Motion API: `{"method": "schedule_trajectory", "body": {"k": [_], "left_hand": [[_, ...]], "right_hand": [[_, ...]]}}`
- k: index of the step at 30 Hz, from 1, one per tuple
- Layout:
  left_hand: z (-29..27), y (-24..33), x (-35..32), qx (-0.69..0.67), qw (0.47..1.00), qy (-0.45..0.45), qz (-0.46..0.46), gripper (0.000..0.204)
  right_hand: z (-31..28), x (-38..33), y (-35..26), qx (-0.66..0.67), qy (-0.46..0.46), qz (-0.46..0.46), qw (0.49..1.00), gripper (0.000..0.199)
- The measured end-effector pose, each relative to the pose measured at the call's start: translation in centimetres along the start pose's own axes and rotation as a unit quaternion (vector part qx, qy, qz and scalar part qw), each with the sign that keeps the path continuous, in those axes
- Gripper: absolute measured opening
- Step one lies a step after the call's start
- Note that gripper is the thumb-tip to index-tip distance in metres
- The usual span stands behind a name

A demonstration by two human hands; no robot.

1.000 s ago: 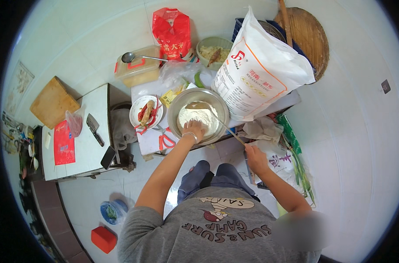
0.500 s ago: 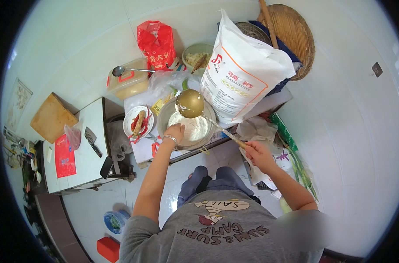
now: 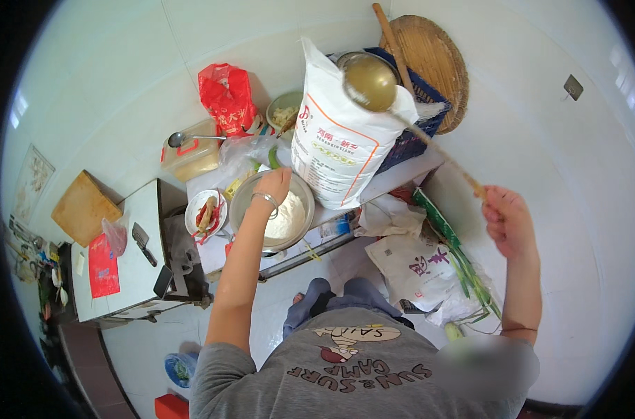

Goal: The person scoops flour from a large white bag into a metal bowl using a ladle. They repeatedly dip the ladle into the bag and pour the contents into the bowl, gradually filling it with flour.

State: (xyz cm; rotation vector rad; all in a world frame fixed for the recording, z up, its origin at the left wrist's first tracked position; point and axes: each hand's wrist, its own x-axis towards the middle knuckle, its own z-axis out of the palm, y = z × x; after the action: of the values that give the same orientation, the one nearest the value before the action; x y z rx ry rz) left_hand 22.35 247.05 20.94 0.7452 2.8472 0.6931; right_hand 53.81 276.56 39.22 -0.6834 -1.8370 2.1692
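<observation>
The right hand (image 3: 507, 222) grips the ladle (image 3: 370, 82) by its handle end, long axis running up-left to the bowl above the flour sack (image 3: 335, 143), while the left hand (image 3: 274, 185), fingers curled, rests on the steel bowl (image 3: 242, 202) at the counter's front edge.

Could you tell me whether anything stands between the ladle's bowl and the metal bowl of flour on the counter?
Yes. The right hand holds the ladle raised above the big white flour sack, which stands upright between it and the metal bowl. The left hand rests at that bowl's far rim.
</observation>
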Motion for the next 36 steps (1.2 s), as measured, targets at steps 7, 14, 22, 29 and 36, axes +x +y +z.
{"method": "schedule_trajectory", "body": {"k": [7, 14, 22, 29, 36], "left_hand": [[-2.1, 11.5, 5.1, -0.103, 0.971, 0.142, 0.164, 0.041], [-1.5, 16.1, 7.6, -0.128, 0.953, 0.192, 0.199, 0.044], [-1.1, 16.6, 7.6, -0.125, 0.95, 0.201, 0.206, 0.04], [-1.2, 15.7, 8.1, -0.124, 0.948, 0.195, 0.219, 0.036], [-1.2, 15.2, 8.4, -0.126, 0.946, 0.18, 0.238, 0.036]], "right_hand": [[-3.5, 2.2, -4.7, -0.154, 0.052, -0.102, 0.982, 0.017], [-2.7, 4.2, -5.6, -0.38, 0.081, -0.177, 0.904, 0.018], [-0.3, 4.4, -6.4, -0.565, 0.091, -0.269, 0.775, 0.017], [2.9, 4.9, -8.2, -0.642, 0.074, -0.23, 0.728, 0.016], [5.5, 10.1, -7.1, -0.702, 0.054, -0.273, 0.655, 0.016]]}}
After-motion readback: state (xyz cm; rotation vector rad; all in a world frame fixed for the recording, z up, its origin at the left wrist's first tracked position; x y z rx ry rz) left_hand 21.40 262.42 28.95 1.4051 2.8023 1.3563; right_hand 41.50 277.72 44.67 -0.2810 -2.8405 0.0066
